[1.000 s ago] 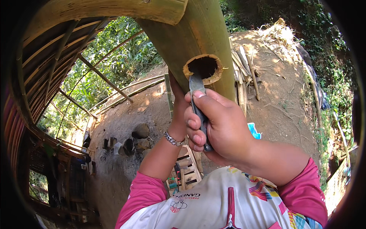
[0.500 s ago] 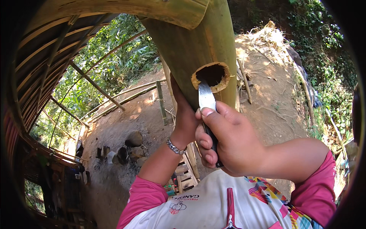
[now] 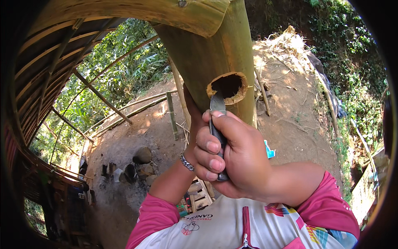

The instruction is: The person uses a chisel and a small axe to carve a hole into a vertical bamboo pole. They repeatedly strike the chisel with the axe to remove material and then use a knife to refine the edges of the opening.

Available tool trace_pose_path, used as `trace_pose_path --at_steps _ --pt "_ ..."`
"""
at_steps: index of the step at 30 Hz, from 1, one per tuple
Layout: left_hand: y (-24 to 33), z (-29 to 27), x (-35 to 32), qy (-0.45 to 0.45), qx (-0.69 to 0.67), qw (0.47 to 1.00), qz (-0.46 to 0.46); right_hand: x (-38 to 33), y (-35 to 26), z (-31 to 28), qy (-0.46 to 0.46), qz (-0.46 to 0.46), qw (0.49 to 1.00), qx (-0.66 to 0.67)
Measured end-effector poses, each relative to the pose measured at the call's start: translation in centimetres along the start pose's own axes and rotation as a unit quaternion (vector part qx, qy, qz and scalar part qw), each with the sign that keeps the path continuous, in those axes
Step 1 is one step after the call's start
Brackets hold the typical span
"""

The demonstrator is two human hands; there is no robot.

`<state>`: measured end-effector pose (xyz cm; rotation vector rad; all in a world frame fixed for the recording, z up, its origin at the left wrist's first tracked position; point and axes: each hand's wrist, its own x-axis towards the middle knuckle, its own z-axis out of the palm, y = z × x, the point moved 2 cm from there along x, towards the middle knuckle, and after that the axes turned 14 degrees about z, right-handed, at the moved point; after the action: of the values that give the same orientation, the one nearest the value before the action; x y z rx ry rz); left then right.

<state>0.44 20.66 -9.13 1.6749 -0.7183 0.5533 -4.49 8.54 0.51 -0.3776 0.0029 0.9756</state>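
A thick green-brown bamboo pole point(image 3: 201, 54) stands in front of me, with a rough-edged oval hole cut in its side. My right hand point(image 3: 240, 153) is wrapped round the dark handle of a knife point(image 3: 218, 103), thumb laid near the base of the blade. The blade points up, its tip at the lower left part of the hole's pale rim point(image 3: 237, 98). My left hand point(image 3: 193, 120) reaches up along the left side of the pole; its fingers are hidden behind the pole and my right hand.
A split bamboo piece point(image 3: 178, 12) crosses the top of the pole. At left are a slatted roof point(image 3: 45, 54), a low bamboo rail point(image 3: 132, 108) and stones point(image 3: 142, 155) on ashy ground. A wooden slatted frame point(image 3: 201, 198) and a small blue object point(image 3: 269, 151) lie below.
The knife has turned, so its blade face looks darker and its handle leans less. My right wrist has rolled and moved slightly left. The blue object has come into view.
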Motion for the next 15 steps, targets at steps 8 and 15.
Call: trace_pose_path --at_steps 8,15 --pt "-0.7 -0.1 1.1 0.078 0.053 0.995 0.029 -1.4 -0.8 -1.0 -0.052 0.009 0.996 -0.072" --pt "-1.6 -0.8 1.7 0.070 0.117 0.986 0.095 -4.0 -2.2 -4.1 0.077 -0.052 0.943 -0.320"
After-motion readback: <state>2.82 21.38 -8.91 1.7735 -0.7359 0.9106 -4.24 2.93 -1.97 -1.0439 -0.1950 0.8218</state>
